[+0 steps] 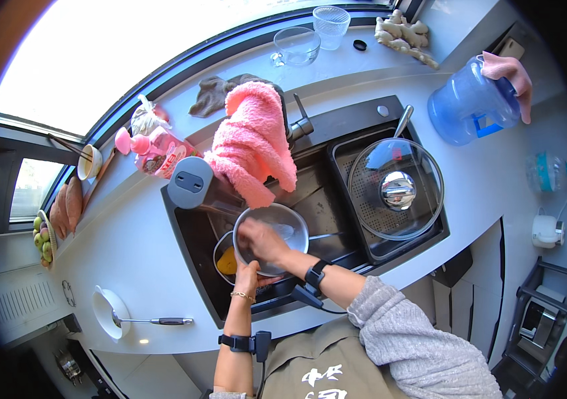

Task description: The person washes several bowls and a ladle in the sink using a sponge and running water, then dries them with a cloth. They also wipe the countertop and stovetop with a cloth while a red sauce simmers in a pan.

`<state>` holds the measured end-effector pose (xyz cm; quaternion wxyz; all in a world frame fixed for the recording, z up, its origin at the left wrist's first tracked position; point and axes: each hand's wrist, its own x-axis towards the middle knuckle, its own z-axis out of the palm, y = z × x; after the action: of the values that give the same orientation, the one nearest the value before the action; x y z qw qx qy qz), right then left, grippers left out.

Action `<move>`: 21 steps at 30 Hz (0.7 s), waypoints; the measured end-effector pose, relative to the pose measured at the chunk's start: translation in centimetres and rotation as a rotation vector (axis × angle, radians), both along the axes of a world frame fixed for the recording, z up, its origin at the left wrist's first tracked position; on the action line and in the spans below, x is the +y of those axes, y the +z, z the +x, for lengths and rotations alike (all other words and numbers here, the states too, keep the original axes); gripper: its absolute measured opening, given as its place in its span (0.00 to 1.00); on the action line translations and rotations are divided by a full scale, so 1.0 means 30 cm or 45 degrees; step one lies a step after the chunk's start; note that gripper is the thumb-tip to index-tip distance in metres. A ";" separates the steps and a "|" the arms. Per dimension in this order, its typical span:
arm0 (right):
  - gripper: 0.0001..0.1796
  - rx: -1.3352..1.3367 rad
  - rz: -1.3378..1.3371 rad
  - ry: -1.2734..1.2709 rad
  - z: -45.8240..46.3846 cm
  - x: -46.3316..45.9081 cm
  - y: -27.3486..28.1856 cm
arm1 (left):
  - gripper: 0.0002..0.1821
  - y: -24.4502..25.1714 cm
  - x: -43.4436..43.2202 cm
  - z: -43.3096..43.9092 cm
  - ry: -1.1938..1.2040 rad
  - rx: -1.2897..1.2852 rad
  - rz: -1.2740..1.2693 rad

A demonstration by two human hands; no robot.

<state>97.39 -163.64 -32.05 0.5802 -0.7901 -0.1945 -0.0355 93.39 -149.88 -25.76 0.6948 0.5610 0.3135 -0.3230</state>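
A round grey metal bowl (291,219) is held tilted over the left part of the black sink (331,209). Beneath its near rim, my left hand (249,279) grips and supports it. My right hand (263,242) reaches inside, blurred by motion, with its fingers at the bowl's inner left wall; whether they hold anything is hidden. Just left of the bowl, a yellow object (227,262) lies within a white-rimmed container (217,249) in the sink, partly covered. A fluffy pink towel (256,137) hangs over the faucet, its end close above the bowl's far rim.
At right, a glass lid (378,219) rests on a black perforated basket (351,174). A grey-topped container (191,182) and pink pump bottle (163,154) stand at the sink's left corner. A white pot with a ladle (158,321) sits left; a blue water jug (455,109) lies right.
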 end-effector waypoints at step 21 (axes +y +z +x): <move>0.18 0.272 -0.024 -0.310 -0.113 -0.237 0.147 | 0.34 0.031 0.095 0.064 -1.064 -0.711 1.839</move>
<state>94.02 -170.76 -27.65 0.5817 -0.8124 -0.0349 -0.0193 95.32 -147.03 -24.82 0.0462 0.9907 0.0290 -0.1246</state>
